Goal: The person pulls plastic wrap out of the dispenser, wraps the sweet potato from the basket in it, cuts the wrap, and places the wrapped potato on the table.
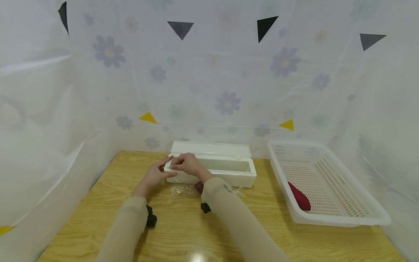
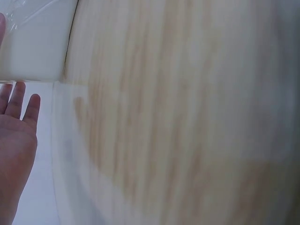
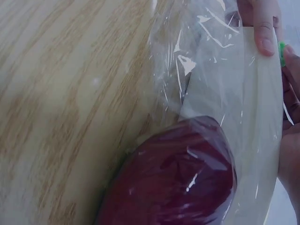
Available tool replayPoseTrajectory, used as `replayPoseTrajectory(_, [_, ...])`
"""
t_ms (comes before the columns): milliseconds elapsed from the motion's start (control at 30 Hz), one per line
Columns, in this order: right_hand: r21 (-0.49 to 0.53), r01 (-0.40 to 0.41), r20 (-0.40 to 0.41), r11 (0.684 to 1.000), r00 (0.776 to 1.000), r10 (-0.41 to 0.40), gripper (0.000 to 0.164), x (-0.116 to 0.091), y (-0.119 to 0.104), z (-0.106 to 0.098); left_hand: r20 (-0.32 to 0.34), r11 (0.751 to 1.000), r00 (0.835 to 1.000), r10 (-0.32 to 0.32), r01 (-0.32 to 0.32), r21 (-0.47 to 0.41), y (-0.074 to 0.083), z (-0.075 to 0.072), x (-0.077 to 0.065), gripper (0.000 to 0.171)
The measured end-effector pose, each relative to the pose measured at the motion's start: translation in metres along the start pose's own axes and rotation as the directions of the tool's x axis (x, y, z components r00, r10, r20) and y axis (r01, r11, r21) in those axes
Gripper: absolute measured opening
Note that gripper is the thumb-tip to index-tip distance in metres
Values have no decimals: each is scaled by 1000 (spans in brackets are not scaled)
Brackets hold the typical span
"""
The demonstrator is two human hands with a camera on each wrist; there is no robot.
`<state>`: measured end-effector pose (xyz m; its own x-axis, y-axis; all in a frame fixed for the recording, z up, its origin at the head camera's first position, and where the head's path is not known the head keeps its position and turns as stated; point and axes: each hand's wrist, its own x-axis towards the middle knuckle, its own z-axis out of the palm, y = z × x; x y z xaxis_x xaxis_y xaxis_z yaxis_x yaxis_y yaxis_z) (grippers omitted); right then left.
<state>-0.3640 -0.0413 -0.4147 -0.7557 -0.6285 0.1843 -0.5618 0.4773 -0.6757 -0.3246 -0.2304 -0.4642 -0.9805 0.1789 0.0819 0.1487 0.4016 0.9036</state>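
On a wood-grain table (image 1: 170, 233), a long white box (image 1: 234, 180) is placed near the patterned backdrop (image 1: 196, 91), its lid (image 1: 209, 147) raised along the far side. The box's left end is gripped by the left hand (image 1: 155, 176), with the thumb laid on the near side and the fingers on the far side. Beside it, a small green slider (image 3: 282, 54) is pinched by the right hand (image 1: 191, 165).

A dark red object (image 3: 173, 178), perhaps a vegetable, is set on the table just in front of the box, under the right wrist, and is covered by clear film (image 1: 182, 191), which is spread crumpled against the box's near face. At the right, a second red object (image 1: 299, 197) is held in a white plastic basket (image 1: 373, 220).

The step in hand is judged to be cutting the film with the slider at the box's left end; whether any cut has been made cannot be told. For the next move, the box would need to be kept steady while the slider is drawn rightward along the edge, with the film kept flat.
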Motion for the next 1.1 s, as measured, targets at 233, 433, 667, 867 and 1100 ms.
replayPoseTrajectory(233, [-77,41,20,996,999,-39,13,-3,2,-5,-7,1000,1000,-15,15,2,4,1,-1,77])
replayPoseTrajectory(433, [-75,57,42,996,998,-54,12,-4,4,-8,-6,999,999,-35,35,1,3,0,-2,79])
replayPoseTrajectory(667, [-40,55,26,998,998,-54,11,-5,7,-8,-11,999,999,-40,40,10,0,-2,-2,79])
replayPoseTrajectory(867, [-37,85,26,996,996,-84,10,-7,10,-9,-16,999,999,-32,33,38,3,-2,-3,80])
replayPoseTrajectory(1100, [-37,142,14,989,990,-142,9,-10,14,-13,-19,998,1000,-25,26,59,7,-1,-4,80])
